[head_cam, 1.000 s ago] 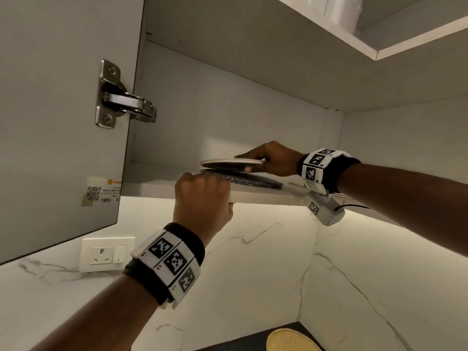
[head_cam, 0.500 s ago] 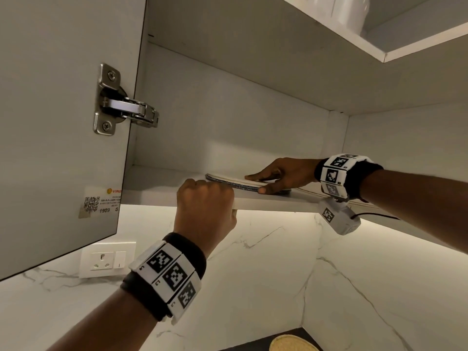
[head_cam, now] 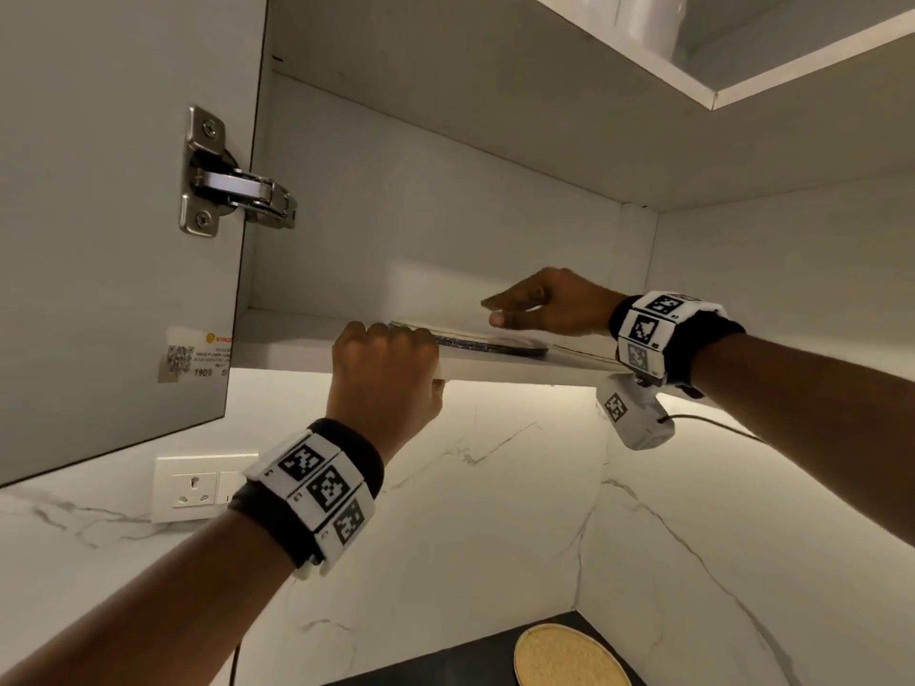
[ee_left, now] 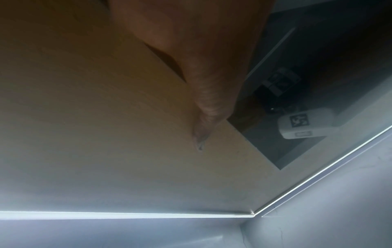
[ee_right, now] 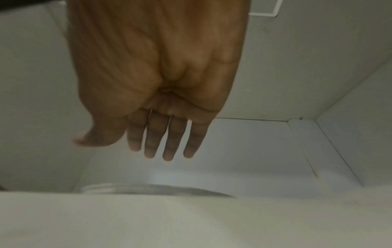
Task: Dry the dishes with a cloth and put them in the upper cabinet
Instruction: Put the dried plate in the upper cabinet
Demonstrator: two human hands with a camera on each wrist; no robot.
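A low stack of plates [head_cam: 487, 340], a pale one on a dark speckled one, lies on the bottom shelf [head_cam: 297, 334] of the open upper cabinet. My right hand [head_cam: 539, 302] hovers just above the stack with nothing in it. In the right wrist view the right hand's [ee_right: 161, 147] fingers are straight and together, with the plates [ee_right: 159, 189] below them. My left hand [head_cam: 386, 373] grips the shelf's front edge to the left of the plates, fingers curled over the top. The left wrist view shows its thumb [ee_left: 203, 117] pressed against the shelf's underside [ee_left: 106, 151].
The cabinet door [head_cam: 99, 215] stands open at left on its metal hinge [head_cam: 232, 190]. White containers [head_cam: 643, 17] stand on the shelf above. Below are a wall socket [head_cam: 198, 487], the marble backsplash and a round woven mat [head_cam: 569, 656] on the dark counter.
My right hand lowered the pale plate onto the dark one, let go of it and lifted slightly, fingers straight. My left hand kept its grip on the shelf edge.
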